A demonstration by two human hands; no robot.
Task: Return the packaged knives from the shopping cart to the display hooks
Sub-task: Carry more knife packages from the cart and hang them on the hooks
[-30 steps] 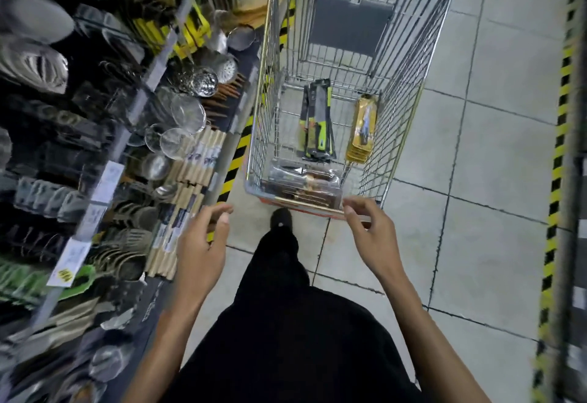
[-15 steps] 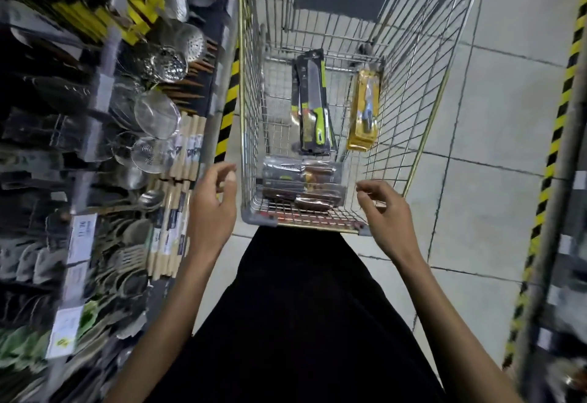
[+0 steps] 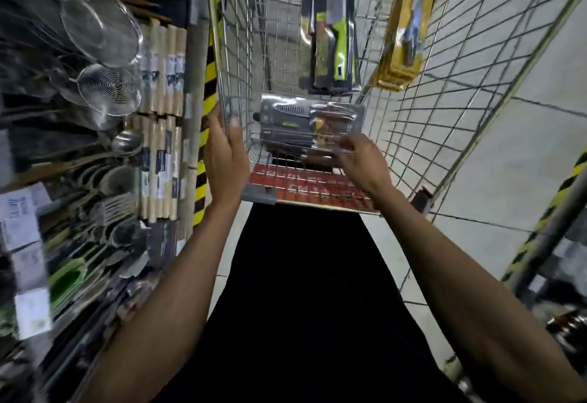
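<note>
Head view: the clear pack (image 3: 313,118) of knives lies crosswise at the near end of the cart (image 3: 444,85), just beyond your right hand (image 3: 362,161), with the cart's end wires between them. That hand's fingers are curled at those wires, but blur hides whether they close on a wire, on the pack or on nothing, so you cannot tell its grip. Farther from that hand, the green pack (image 3: 330,37) lies lengthwise on the cart's bottom, its near end at the clear pack's far edge; touching or not, you cannot tell. To the right of both, the yellow pack (image 3: 405,27) leans tilted against the cart's right wall, apart from the green one. Your left hand (image 3: 227,154) clasps the cart's near-left corner, thumb inside the wire and fingers outside. Below both hands runs the red handle (image 3: 301,185). Left of your left hand a yellow-and-black striped post (image 3: 205,154) stands just beside the cart, and beyond it is a rack (image 3: 95,199) hung with strainers (image 3: 109,88), a ladle (image 3: 125,143) and wood-handled tools (image 3: 162,69). Right of your right hand lies grey tiled floor (image 3: 524,154).
</note>
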